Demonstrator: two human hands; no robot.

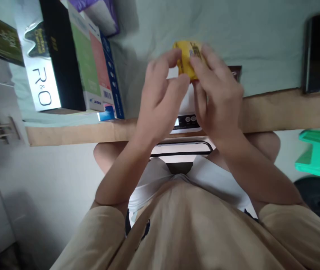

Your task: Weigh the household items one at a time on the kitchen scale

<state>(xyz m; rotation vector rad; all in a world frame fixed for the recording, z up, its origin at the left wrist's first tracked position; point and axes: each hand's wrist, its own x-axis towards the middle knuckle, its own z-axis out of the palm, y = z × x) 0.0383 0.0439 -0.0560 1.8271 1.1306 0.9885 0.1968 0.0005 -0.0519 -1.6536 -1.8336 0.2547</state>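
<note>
In the head view, the left hand (161, 92) and right hand (219, 88) pinch a small, yellow, printed packet (186, 65), apparently over the white, button-fronted digital scale (187, 110). The step seems to be two-handed handling; the next move calls for steady fingertips. Blur obscures the print; hands partly hide the scale.

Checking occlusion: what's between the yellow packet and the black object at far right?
Head view: the right hand, a dark brown item partly behind it, then greenish cloth.
</note>
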